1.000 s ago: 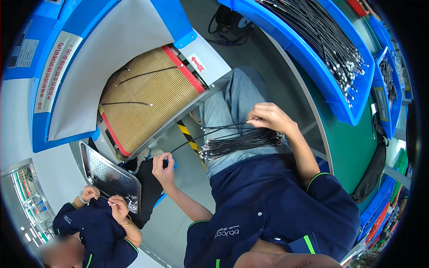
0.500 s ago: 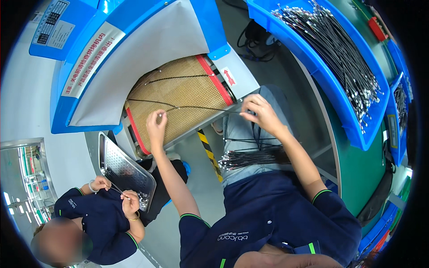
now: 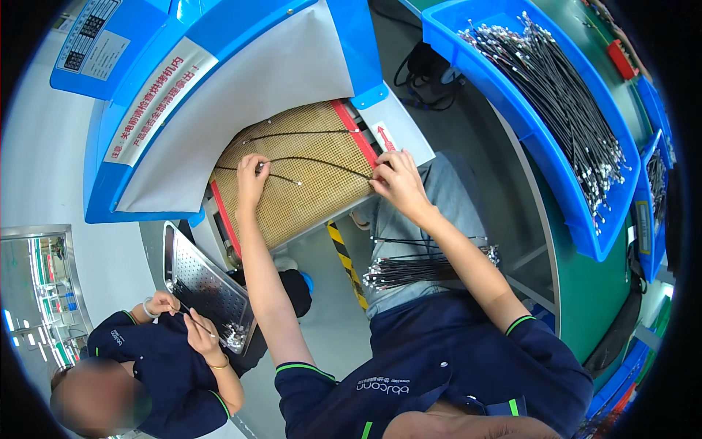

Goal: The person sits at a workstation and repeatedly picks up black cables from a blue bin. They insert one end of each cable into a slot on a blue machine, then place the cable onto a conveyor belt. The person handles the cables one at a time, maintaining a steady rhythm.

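One black cable (image 3: 316, 159), its long axis bowed left to right over the mesh belt (image 3: 292, 211), stretches from the left hand (image 3: 251, 178), pinching one end, to the right hand (image 3: 400, 184), pinching the other.

My bare left forearm (image 3: 265, 282) rises from the lower middle of the frame, leaning slightly leftward, and my left hand (image 3: 251, 173) sits left of and above centre, thumb and fingertips pinched together. My right forearm (image 3: 466, 252) slants up and leftward from the lower right; my right hand (image 3: 398, 183), upper centre-right, pinches too, its fingertips pointing left.
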`<move>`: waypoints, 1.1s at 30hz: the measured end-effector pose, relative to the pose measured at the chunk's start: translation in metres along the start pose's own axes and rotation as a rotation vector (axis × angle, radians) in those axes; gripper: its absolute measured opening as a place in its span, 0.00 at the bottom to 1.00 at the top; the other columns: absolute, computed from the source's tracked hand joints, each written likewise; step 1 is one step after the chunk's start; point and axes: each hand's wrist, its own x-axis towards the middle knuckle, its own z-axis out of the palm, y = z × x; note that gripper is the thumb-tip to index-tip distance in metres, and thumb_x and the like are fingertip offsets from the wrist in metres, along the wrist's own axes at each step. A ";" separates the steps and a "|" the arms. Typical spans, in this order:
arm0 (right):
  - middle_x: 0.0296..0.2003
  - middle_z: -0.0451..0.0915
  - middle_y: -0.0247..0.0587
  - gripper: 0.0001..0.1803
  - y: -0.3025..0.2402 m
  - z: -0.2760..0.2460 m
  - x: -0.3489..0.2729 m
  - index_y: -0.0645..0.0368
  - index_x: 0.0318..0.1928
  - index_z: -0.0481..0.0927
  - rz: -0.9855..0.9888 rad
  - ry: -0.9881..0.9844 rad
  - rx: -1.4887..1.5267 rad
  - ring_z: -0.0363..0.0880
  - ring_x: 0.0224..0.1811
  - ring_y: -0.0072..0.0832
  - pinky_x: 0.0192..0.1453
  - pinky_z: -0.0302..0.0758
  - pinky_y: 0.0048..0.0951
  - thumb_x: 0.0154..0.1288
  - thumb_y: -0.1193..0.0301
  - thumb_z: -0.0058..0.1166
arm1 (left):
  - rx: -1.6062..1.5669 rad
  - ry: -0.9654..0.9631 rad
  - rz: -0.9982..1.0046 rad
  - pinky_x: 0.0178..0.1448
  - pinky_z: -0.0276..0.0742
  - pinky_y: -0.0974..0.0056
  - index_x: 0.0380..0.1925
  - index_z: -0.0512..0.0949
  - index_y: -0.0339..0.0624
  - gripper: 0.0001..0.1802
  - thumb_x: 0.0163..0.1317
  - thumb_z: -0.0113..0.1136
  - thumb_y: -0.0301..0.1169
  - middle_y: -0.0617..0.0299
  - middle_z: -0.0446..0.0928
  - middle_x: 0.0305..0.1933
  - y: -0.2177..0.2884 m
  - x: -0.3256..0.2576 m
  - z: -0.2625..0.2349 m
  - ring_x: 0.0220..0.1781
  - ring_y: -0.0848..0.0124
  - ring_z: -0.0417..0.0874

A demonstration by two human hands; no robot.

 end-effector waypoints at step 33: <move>0.34 0.79 0.43 0.06 0.032 -0.083 -0.140 0.59 0.34 0.82 0.331 -0.560 0.219 0.79 0.38 0.41 0.45 0.74 0.38 0.57 0.71 0.58 | -0.351 -0.286 -0.182 0.64 0.64 0.58 0.56 0.71 0.41 0.19 0.64 0.53 0.28 0.52 0.69 0.57 0.199 -0.197 0.106 0.60 0.55 0.69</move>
